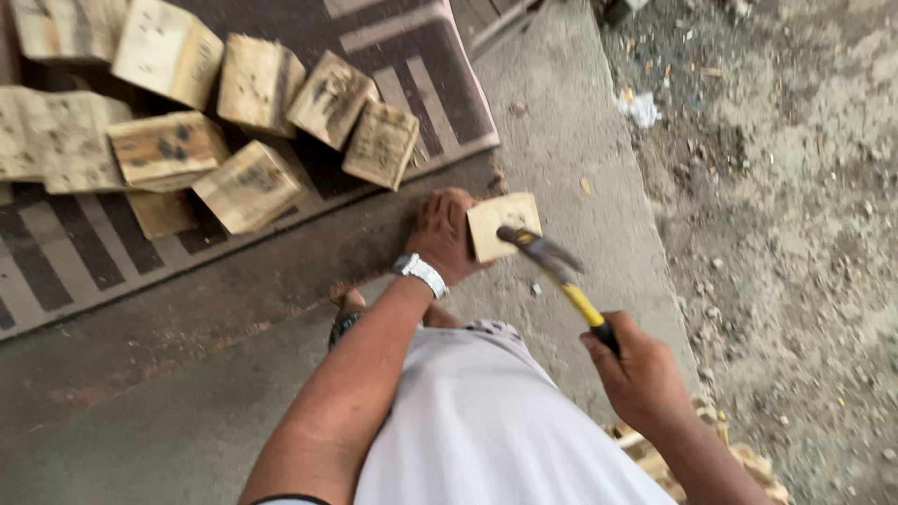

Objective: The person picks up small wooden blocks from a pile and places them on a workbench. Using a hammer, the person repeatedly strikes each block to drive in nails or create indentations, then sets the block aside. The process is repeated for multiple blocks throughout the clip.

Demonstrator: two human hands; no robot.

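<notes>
From the head camera, our left hand [441,236] grips a small pale square wooden block [503,224], steadying it on the grey concrete floor [561,150]. Our right hand [639,374] clenches a yellow-handled steel hammer [552,266], its head just over the block. More weathered wooden blocks [253,182] lie on a striped brown mat [56,262].

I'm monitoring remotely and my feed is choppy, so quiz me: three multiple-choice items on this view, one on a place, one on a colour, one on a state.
1. Where does the pile of wooden blocks lie?
A. on the striped mat
B. on the dirt ground
C. in the person's lap

2. What colour is the hammer handle?
A. red
B. yellow with a black grip
C. blue

3. What is the left hand doing?
A. hanging free
B. holding a single wooden block on the concrete
C. gripping the hammer

Answers: 1 A, the blocks rest on the mat at upper left. 2 B, yellow shaft ends in a black grip in the right hand. 3 B, its fingers wrap the block's edge.
</notes>
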